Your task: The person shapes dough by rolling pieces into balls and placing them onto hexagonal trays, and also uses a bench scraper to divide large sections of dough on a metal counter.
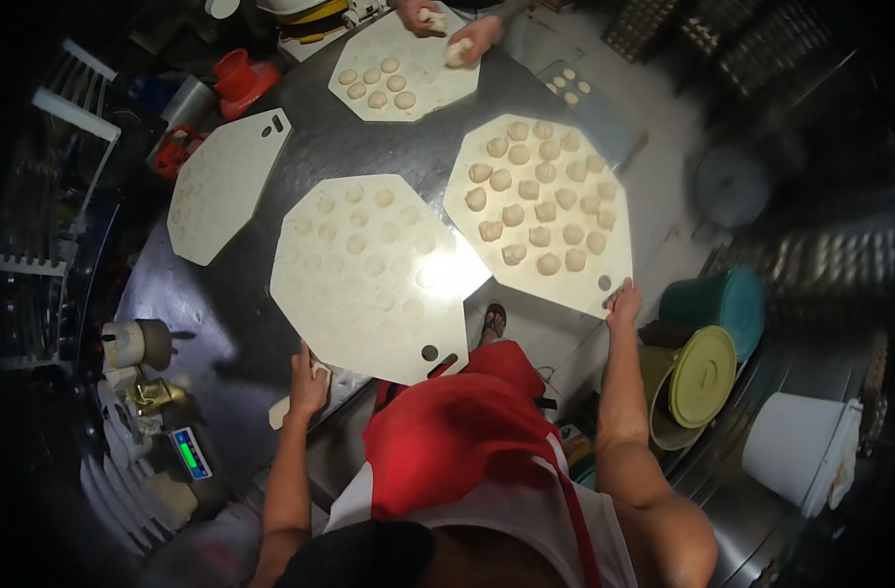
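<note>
On the right, a pale eight-sided board [590, 269] carries several rows of dough balls [546, 211]. My right hand [622, 302] is closed on its near right corner, beside a round hole; that end reaches past the table edge. A second pale board [354, 299], marked with faint round prints and without dough, lies before me with its cut-out handle end toward my body. My left hand [308, 382] is at the near left edge of this board, fingers curled. A pale flat piece [279, 413] shows on both sides of that hand; its kind is unclear.
Across the dark round table [335, 147], another person's hands [475, 41] hold dough over a board with several balls [377, 83]. Another board [227, 186] lies left. A digital scale [191, 453] stands at lower left; buckets [800, 451] stand at right.
</note>
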A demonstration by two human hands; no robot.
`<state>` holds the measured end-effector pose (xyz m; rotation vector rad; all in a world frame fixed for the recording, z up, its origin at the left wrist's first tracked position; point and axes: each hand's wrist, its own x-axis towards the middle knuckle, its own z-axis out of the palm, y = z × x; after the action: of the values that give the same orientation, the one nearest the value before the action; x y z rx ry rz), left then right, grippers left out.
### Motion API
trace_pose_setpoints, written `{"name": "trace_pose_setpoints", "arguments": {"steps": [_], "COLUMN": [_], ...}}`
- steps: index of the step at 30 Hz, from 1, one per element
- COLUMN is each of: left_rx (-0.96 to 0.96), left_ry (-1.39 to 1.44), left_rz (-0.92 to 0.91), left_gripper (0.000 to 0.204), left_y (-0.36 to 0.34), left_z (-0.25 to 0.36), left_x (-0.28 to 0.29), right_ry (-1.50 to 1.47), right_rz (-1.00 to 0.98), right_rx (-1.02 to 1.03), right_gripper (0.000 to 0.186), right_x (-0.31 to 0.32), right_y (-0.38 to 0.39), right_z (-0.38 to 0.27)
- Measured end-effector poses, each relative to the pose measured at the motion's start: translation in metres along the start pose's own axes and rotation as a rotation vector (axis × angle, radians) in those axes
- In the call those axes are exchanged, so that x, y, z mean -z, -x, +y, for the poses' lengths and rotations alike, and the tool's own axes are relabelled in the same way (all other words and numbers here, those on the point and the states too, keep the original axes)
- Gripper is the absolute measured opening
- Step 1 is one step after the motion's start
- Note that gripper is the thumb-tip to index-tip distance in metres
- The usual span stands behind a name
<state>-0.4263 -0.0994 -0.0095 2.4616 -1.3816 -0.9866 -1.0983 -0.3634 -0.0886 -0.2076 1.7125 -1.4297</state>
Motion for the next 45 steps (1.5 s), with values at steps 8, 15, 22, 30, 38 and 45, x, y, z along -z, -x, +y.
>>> {"name": "trace_pose_setpoints", "arguments": {"steps": [8,15,22,30,38,45], "left_rx": [0.233,0.203,-0.064,-0.286,-0.294,-0.294], "left_ry": [0.519,0.538,0.195,1.009,0.665,0.365], "left_rz": [0.137,0.093,0.176,0.097,-0.06,0.1], "left_gripper": [0.024,0.026,0.074,0.084,0.031,0.03], "left_y": [0.037,0.042,0.026,0.054,0.054,0.018], "left_z": [0.034,0.019,0.015,-0.01,-0.044,-0.006], "left_x": [0.009,0.0,0.029,0.074,0.127,0.125], "right_ry": [-0.063,0.426,0.458,0.778,0.938,0.989], "right_rz": [-0.164,-0.005,-0.796,-1.727,-1.627,-1.436], "right_rx": [-0.054,0.184,0.315,0.382,0.499,0.596], "right_gripper": [0.015,0.035,0.032,0.042,0.026,0.039], "right_x": [-0.05,-0.045,-0.168,-0.27,-0.32,-0.345], "right_y": [-0.054,-0.095,0.145,0.53,0.586,0.601], "right_z": [-0.015,0.005,0.015,0.107,0.102,0.088]}}
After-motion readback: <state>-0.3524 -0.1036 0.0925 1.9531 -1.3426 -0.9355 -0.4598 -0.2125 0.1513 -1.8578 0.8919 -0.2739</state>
